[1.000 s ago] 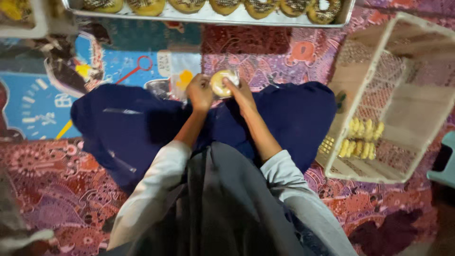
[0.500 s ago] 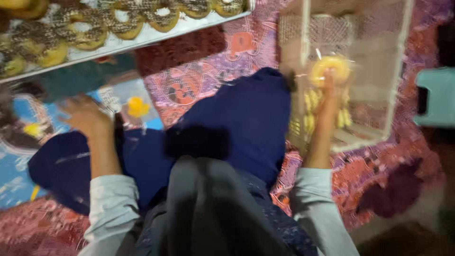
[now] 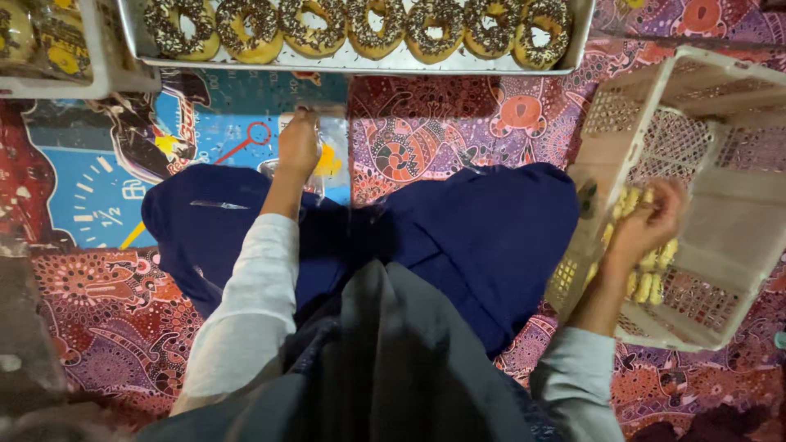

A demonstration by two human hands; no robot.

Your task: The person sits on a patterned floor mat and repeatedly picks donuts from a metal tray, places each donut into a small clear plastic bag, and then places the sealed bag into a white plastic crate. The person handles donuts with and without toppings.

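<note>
A metal tray [image 3: 352, 61] of chocolate-sprinkled doughnuts [image 3: 385, 24] rests on patterned cloth [image 3: 458, 115].

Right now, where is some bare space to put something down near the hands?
The patterned mat is bare between the doughnut tray and the person's lap, right of the left hand. The crate floor is free behind the right hand. It is crowded at the stacked wrapped doughnuts.

Six sprinkled doughnuts [image 3: 360, 29] on one metal tray [image 3: 344, 62], one cream plastic basket [image 3: 720, 205], two hands in view.
</note>
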